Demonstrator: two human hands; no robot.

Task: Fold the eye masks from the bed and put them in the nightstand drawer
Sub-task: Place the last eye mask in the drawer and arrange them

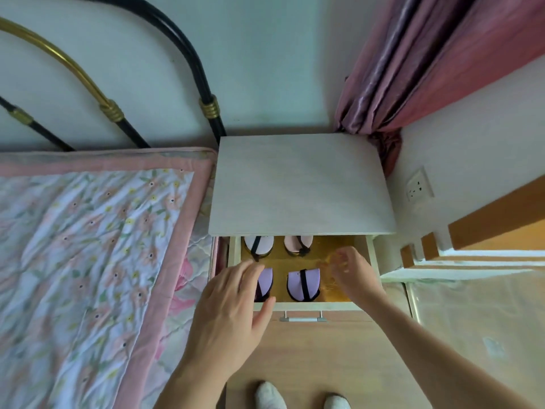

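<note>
The nightstand drawer (pixel 312 306) stands pulled open under the nightstand top (pixel 300 184). Several folded eye masks lie inside: a white one (pixel 259 245) and a pink one (pixel 298 244) at the back, a lilac one (pixel 303 284) at the front middle, and another lilac one (pixel 265 283) partly hidden by my left hand. My left hand (pixel 230 314) hovers over the drawer's front left corner, fingers spread and empty. Over the drawer's right side my right hand (pixel 351 270) is blurred, its fingers loosely curled with nothing in them.
The bed with a floral quilt (pixel 88 261) fills the left, with its metal headboard (pixel 88 84) against the wall. A pink curtain (pixel 413 69) hangs at the back right. A wall socket (pixel 418 185) is to the right. My two feet (pixel 300 398) stand on the floor below the drawer.
</note>
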